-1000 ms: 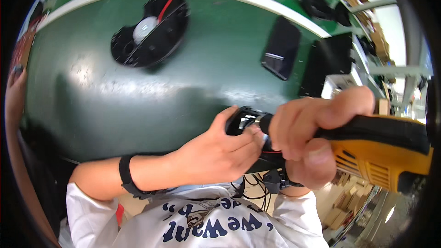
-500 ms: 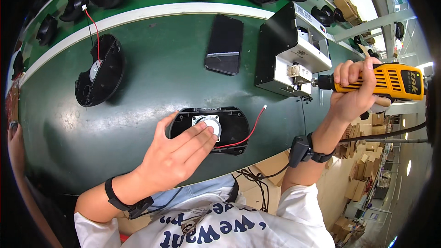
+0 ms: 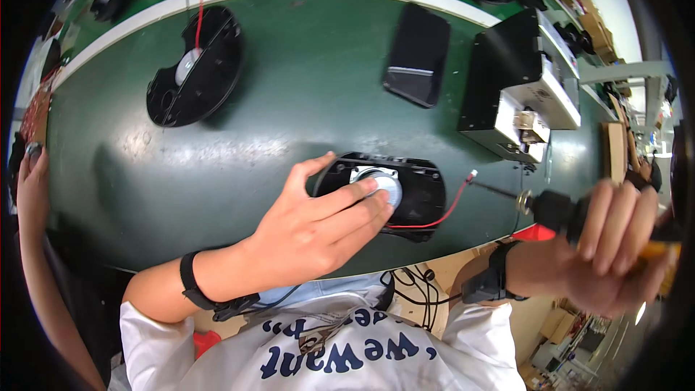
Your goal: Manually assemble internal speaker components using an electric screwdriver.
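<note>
The green counter (image 3: 311, 80) has a box (image 3: 499, 65) on it. The drill (image 3: 554, 211), right fingers (image 3: 597, 221) curled round it, has moved away from that box. In the black shell (image 3: 420, 199) on the counter, left fingers (image 3: 344, 198), a bit spread, touch the round silver part (image 3: 391, 190).

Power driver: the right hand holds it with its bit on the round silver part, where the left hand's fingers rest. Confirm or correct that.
The bit is not on the round silver part; the head view shows it to the right of the black housing. The right hand holds the power driver and the left hand rests on that part.
</note>
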`<state>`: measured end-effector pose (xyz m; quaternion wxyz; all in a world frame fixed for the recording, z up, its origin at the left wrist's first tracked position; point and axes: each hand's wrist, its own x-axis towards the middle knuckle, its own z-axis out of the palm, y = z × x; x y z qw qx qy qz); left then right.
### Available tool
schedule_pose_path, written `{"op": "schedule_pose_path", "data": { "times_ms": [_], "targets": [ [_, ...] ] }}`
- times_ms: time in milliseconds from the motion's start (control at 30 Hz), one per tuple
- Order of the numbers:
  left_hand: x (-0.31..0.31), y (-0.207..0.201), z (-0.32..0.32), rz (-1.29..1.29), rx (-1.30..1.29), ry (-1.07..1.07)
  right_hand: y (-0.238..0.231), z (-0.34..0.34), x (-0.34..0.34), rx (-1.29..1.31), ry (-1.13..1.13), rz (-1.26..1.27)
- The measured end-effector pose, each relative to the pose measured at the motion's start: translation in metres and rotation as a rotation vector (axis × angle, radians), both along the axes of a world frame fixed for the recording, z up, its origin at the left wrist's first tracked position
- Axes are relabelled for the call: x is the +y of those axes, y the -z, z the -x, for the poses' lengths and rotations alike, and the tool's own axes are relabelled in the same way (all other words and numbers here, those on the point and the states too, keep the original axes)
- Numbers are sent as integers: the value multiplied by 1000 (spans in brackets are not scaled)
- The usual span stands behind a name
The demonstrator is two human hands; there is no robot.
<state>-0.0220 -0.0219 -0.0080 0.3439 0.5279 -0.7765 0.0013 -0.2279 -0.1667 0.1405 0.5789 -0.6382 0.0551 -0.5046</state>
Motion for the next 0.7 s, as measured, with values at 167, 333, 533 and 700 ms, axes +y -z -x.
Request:
{"op": "schedule_pose_path", "data": {
  "times_ms": [167, 333, 533, 700],
  "targets": [
    [2, 5, 1, 0, 8, -23, 23, -26, 22, 137, -60, 146],
    [2, 7, 2, -3, 60, -25, 48, -32, 35, 137, -14, 101],
    [1, 6, 0, -13, 26, -16, 52, -34, 38, 154, -40, 80],
    [1, 4, 0, -26, 34, -22, 55, -36, 40, 143, -27, 33]
  ]
}}
